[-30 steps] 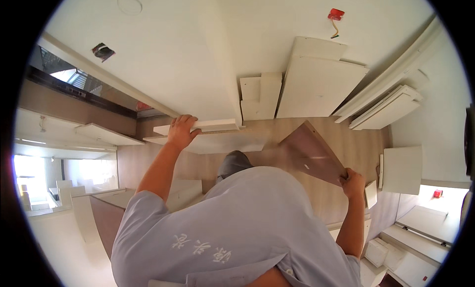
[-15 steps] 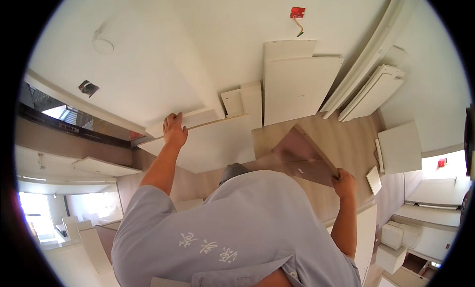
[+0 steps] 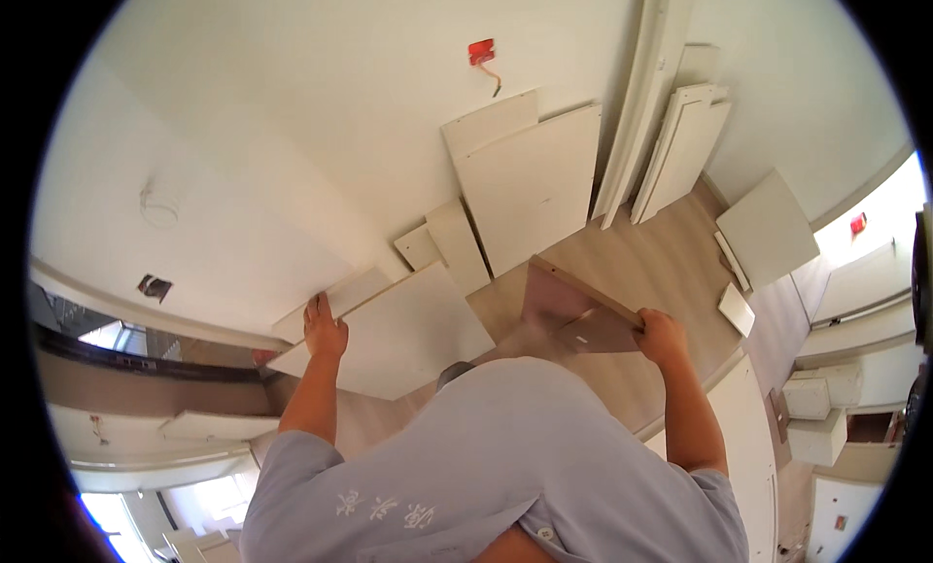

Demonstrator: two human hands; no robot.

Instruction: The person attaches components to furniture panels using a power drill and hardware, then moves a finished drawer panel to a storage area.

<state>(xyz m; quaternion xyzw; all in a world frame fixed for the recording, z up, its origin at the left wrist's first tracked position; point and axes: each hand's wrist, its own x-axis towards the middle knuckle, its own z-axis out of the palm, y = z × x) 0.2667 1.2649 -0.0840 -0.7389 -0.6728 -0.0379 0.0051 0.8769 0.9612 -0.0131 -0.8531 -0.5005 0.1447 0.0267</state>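
Note:
My left hand (image 3: 327,330) is closed over the top edge of a white panel (image 3: 413,335), its fingers reaching past the edge toward a narrower white board (image 3: 358,289) behind. The panel leans by the wall to the front left. With my right hand (image 3: 663,336) I grip the upper edge of a brown panel (image 3: 583,313), which stands tilted above the wood-look floor at front right. The right fingertips are partly hidden behind its edge. My grey-shirted body covers the lower part of the view.
More white panels (image 3: 535,189) lean against the wall ahead, with long boards (image 3: 637,106) and a further stack (image 3: 675,155) to their right. A white panel (image 3: 768,231) stands at right near a small white piece (image 3: 737,310). A red wall box (image 3: 481,52) has wires hanging out.
The view has turned, so the wall and panels appear tilted and shifted. Both hands stay on their panels; the left fingers look straighter over the edge.

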